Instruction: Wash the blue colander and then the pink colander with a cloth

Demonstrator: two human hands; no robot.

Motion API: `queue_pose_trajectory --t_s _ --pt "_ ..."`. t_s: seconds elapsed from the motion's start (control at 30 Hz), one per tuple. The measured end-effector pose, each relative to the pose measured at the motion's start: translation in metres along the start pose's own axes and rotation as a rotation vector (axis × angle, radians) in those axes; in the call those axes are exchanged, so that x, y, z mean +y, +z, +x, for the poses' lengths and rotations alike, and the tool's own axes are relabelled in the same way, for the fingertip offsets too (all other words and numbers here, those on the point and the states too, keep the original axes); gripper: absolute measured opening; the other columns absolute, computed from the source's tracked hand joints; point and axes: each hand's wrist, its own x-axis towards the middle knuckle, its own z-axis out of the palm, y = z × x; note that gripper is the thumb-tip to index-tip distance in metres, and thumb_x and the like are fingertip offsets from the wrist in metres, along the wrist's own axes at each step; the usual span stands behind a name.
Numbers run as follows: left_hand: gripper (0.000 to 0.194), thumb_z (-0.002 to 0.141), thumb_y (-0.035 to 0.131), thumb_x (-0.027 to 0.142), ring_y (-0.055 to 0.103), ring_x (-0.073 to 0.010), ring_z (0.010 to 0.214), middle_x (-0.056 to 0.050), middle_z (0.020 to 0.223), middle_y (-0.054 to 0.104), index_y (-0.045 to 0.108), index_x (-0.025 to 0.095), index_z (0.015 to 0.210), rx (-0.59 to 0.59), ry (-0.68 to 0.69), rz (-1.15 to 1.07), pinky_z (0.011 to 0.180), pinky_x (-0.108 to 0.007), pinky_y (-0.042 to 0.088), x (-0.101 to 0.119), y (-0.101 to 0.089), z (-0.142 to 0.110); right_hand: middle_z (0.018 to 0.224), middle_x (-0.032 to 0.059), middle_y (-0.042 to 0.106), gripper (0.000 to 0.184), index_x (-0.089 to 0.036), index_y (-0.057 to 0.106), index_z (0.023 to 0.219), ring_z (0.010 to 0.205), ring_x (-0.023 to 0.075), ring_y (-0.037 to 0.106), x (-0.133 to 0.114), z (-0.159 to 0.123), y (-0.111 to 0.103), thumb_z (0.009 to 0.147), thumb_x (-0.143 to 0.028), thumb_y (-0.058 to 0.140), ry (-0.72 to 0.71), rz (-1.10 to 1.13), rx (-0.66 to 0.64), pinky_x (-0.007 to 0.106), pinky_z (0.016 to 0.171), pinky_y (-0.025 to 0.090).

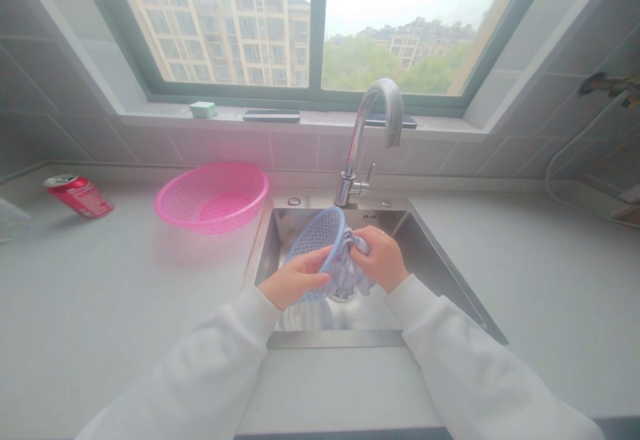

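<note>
My left hand (pixel 295 279) grips the rim of a blue perforated plastic basket (pixel 314 240), holding it tilted above a stainless steel sink (pixel 425 247). My right hand (pixel 380 259) is closed on a grey-blue cloth (pixel 356 275), pressing it against the basket's far side. Part of the cloth hangs down behind the basket. White sleeves cover both forearms. The sink's drain is mostly hidden beneath my hands and the cloth.
A chrome faucet (pixel 373 120) rises behind the sink. A pink plastic basket (pixel 213 197) sits on the white counter (pixel 125 307) to the left, with a red can (pixel 79 195) lying on its side beyond it. A sponge (pixel 203 110) and dark flat devices rest on the windowsill.
</note>
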Motion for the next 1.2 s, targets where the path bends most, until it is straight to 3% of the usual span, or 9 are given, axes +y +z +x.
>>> queue_pose_trajectory --t_s 0.17,0.23,0.5,0.6,0.77,0.87,0.93,1.07,1.2 --pt "0.062 0.080 0.080 0.027 0.065 -0.0225 0.107 -0.009 0.125 0.070 0.062 0.027 0.139 0.085 0.080 -0.047 0.092 -0.031 0.048 -0.008 -0.011 0.002 0.079 0.0018 0.070 0.007 -0.022 0.069 0.083 0.075 0.0187 0.064 -0.025 -0.014 0.011 0.077 -0.024 0.065 -0.396 -0.039 -0.105 0.028 0.065 0.043" --pt "0.060 0.080 0.080 0.025 0.065 -0.0228 0.109 -0.009 0.128 0.069 0.062 0.028 0.138 0.098 0.086 -0.061 0.093 -0.031 0.048 -0.008 -0.013 0.002 0.078 0.0013 0.070 0.004 -0.022 0.069 0.079 0.072 0.0184 0.063 -0.030 -0.016 0.014 0.076 -0.023 0.067 -0.448 -0.077 -0.114 0.029 0.063 0.041" --pt "0.066 0.079 0.080 0.022 0.066 -0.0248 0.112 -0.010 0.128 0.070 0.059 0.026 0.141 -0.103 -0.050 -0.065 0.096 -0.034 0.047 0.002 0.003 -0.004 0.084 0.0037 0.072 0.015 -0.021 0.071 0.088 0.079 0.0205 0.066 0.007 0.003 -0.003 0.082 -0.025 0.058 0.076 -0.039 0.036 0.031 0.072 0.045" --pt "0.069 0.076 0.081 0.020 0.065 -0.0256 0.115 -0.011 0.131 0.069 0.059 0.026 0.141 -0.136 -0.065 -0.071 0.098 -0.035 0.046 0.001 0.004 -0.005 0.084 0.0036 0.071 0.016 -0.021 0.071 0.087 0.077 0.0195 0.065 0.013 0.005 -0.008 0.082 -0.026 0.057 0.124 0.005 0.041 0.031 0.070 0.045" --pt "0.068 0.076 0.083 0.023 0.069 -0.0221 0.099 -0.010 0.124 0.072 0.060 0.025 0.140 0.011 0.019 -0.089 0.086 -0.031 0.050 -0.002 -0.002 -0.001 0.080 0.0028 0.070 0.013 -0.021 0.071 0.086 0.077 0.0183 0.064 -0.010 -0.006 0.001 0.079 -0.023 0.061 -0.208 0.067 -0.062 0.029 0.072 0.046" --pt "0.059 0.080 0.080 0.025 0.066 -0.0235 0.110 -0.010 0.132 0.068 0.064 0.026 0.136 0.076 0.094 -0.091 0.092 -0.031 0.049 -0.002 -0.006 0.001 0.075 0.0007 0.069 0.012 -0.023 0.071 0.086 0.071 0.0174 0.062 -0.027 -0.015 0.010 0.075 -0.023 0.065 -0.478 0.021 -0.160 0.028 0.064 0.042" --pt "0.055 0.083 0.078 0.028 0.064 -0.0247 0.116 -0.010 0.134 0.067 0.063 0.026 0.136 0.079 0.111 -0.083 0.097 -0.033 0.048 -0.001 -0.007 0.001 0.075 0.0000 0.069 0.011 -0.024 0.071 0.084 0.069 0.0173 0.061 -0.032 -0.017 0.014 0.074 -0.023 0.067 -0.530 -0.013 -0.159 0.028 0.061 0.040" --pt "0.058 0.082 0.079 0.029 0.065 -0.0234 0.110 -0.009 0.129 0.069 0.063 0.027 0.138 0.084 0.067 -0.029 0.095 -0.033 0.047 0.002 -0.006 -0.001 0.083 0.0024 0.073 0.009 -0.022 0.071 0.085 0.079 0.0195 0.065 -0.017 -0.009 0.010 0.079 -0.024 0.065 -0.305 -0.051 -0.032 0.030 0.070 0.045" --pt "0.066 0.079 0.082 0.029 0.068 -0.0224 0.099 -0.011 0.120 0.073 0.060 0.025 0.140 -0.061 -0.069 -0.037 0.090 -0.034 0.047 0.004 -0.001 -0.005 0.083 0.0036 0.072 0.013 -0.021 0.071 0.086 0.078 0.0203 0.066 0.007 0.004 -0.002 0.082 -0.025 0.059 0.035 -0.059 0.041 0.031 0.071 0.046"
